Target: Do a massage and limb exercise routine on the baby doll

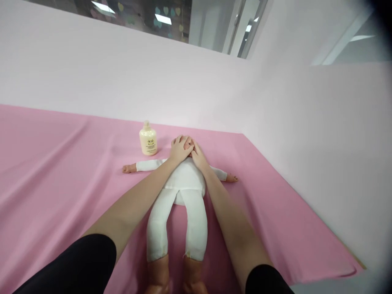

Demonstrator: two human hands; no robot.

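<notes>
A baby doll (185,179) in a white body suit lies on its back on the pink sheet (61,171), arms spread, feet towards me. My left hand (180,149) lies flat over the doll's head. My right hand (197,155) presses against the head from the right, its fingers partly under the left hand. Both hands hide the doll's face. A cream bottle (148,139) with a printed label stands upright just left of the doll's head, close to my left hand but apart from it.
The pink sheet covers a wide flat surface with soft folds at left. A pale pink wall (321,134) runs along the back and the right side. The sheet's right edge (352,269) ends near the lower right corner.
</notes>
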